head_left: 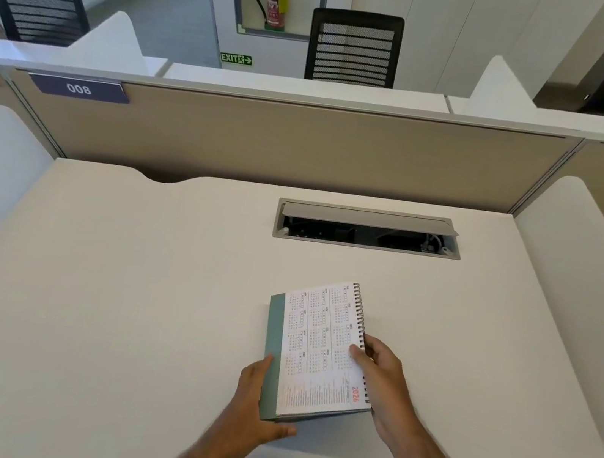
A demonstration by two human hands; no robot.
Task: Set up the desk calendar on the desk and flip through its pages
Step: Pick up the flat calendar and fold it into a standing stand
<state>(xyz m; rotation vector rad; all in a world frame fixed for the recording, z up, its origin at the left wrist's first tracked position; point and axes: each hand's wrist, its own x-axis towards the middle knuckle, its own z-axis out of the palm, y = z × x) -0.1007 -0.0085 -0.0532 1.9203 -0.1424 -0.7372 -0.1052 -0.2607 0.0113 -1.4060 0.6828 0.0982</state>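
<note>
The desk calendar (316,351) is held folded flat over the near centre of the white worktop (121,298), its long axis running away from the viewer. The visible face is a white page printed with a grid of small month tables, and "2026" in red sits near the lower right corner. A black wire spiral binding runs along the right edge. A grey-green card cover shows as a strip along the left edge and wraps under the near end.

The left hand (255,401) grips the calendar's near left corner, fingers along the green edge and thumb under the near end. The right hand (382,382) grips the spiral edge, thumb pressed on the printed page, fingers behind the binding. Both hands are closed on the calendar, on opposite sides of it.

A cable tray (368,228) with its flap raised is recessed in the worktop beyond the calendar, well apart from it. A beige partition (287,138) borders the far edge.
</note>
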